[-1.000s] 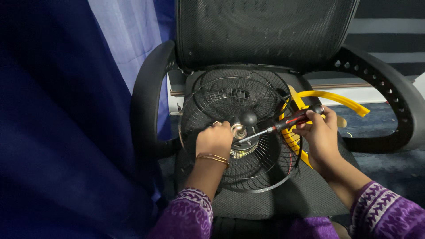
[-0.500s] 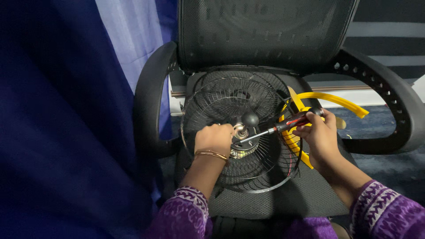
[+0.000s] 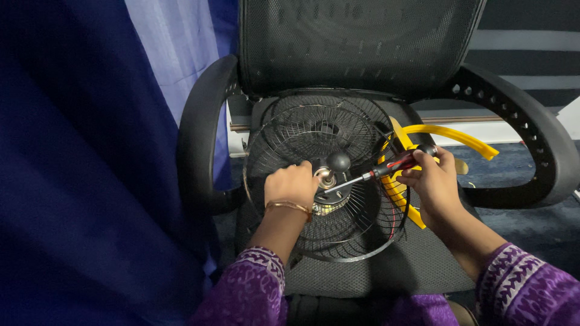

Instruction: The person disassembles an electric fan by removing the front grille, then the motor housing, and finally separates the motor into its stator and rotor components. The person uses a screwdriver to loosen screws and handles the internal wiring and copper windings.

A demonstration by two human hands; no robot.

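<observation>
While the black wire fan guard (image 3: 326, 181) lies flat on the seat of the mesh office chair (image 3: 362, 48), the left hand (image 3: 292, 184) presses on its hub, fingers curled closed around the motor mount (image 3: 329, 178), seemingly to keep it from turning. To the right, the right hand (image 3: 434, 184) grips a red-and-black screwdriver (image 3: 386, 169), its tip angled left into the hub. Yellow fan blades (image 3: 447, 136) rest behind the guard on the far right.
</observation>
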